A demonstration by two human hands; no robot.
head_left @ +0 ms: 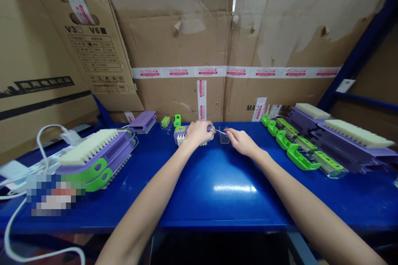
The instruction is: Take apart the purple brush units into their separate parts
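Observation:
Near the back of the blue table, my left hand [198,133] is closed over a purple brush [179,133] with white bristles and a yellow-green end, bristles facing down. My right hand [241,141] pinches a slim metal tool [220,131], perhaps a screwdriver; its handle is hidden in my fingers. The shaft points left, and its tip meets or nearly meets the brush's right end. A small clear plastic case [224,137] lies between my hands, behind the shaft. Left of the brush are a green clip-like part [177,120] and a small yellow-green piece [166,122].
Purple brushes [108,149] with green ends are stacked at left, beside white cables [46,145]. Behind them lies a purple housing [143,122]. Several green parts [298,158] and purple housings with pale bristle pads [357,132] line the right. Cardboard [183,45] walls the back.

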